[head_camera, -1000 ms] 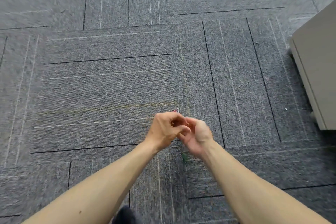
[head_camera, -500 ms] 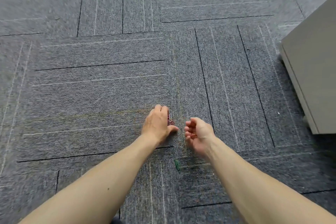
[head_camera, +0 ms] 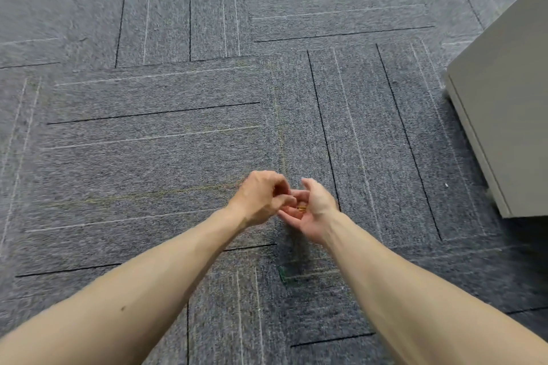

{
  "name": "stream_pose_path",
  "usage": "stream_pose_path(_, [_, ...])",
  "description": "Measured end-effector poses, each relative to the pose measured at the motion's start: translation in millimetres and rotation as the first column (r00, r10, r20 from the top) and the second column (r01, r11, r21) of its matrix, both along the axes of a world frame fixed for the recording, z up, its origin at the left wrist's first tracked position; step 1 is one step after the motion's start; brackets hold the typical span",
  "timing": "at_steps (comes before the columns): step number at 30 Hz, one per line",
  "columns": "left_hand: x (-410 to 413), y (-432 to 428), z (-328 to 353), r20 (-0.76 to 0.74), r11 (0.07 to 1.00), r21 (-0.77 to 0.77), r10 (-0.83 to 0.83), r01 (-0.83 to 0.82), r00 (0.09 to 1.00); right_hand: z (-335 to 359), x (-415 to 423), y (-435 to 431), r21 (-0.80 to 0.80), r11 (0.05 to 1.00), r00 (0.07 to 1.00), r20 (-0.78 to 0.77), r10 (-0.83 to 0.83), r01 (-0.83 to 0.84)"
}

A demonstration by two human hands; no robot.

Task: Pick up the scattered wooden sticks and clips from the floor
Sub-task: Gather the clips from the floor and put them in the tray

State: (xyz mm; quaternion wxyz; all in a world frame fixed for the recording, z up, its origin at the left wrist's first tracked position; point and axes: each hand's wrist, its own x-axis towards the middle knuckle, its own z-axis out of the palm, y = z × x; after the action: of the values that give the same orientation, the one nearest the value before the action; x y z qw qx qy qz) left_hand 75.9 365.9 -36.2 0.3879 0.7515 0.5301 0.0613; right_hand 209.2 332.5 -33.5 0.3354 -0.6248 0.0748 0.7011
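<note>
Left hand (head_camera: 261, 197) curls over right hand (head_camera: 315, 212) cupping clip (head_camera: 302, 208).

you've got a small orange clip (head_camera: 302, 208) lying in the cupped palm of your right hand (head_camera: 311, 212), under the curled fingers of your left hand (head_camera: 262, 197); it's too small to make out its shape. a small green clip (head_camera: 283, 272) lies on the grey carpet floor (head_camera: 148, 157) nearer you, between your forearms, apart from both hands.
</note>
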Motion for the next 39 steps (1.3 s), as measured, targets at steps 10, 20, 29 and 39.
stream_pose_path(10, [-45, 14, 2, -0.216, 1.000, -0.022, -0.022, 0.018, 0.976, 1, 7, 10, -0.020, 0.998, 0.996, 0.064, 0.056, -0.055])
stream_pose_path(20, [-47, -7, -8, -0.296, 0.968, 0.022, -0.234, 0.251, 0.926, 4, 13, 6, 0.017, 0.995, 0.993, 0.077, 0.094, -0.096])
stream_pose_path(29, [-25, -3, -8, -0.291, 0.950, 0.060, -0.277, 0.307, 0.916, 4, 19, 7, 0.014, 0.990, 0.988, 0.058, 0.142, -0.143])
stream_pose_path(39, [10, -12, 8, 0.231, 0.976, 0.214, -0.085, 0.035, 0.969, 3, 22, 9, -0.003, 0.994, 0.993, -0.048, 0.109, -0.110])
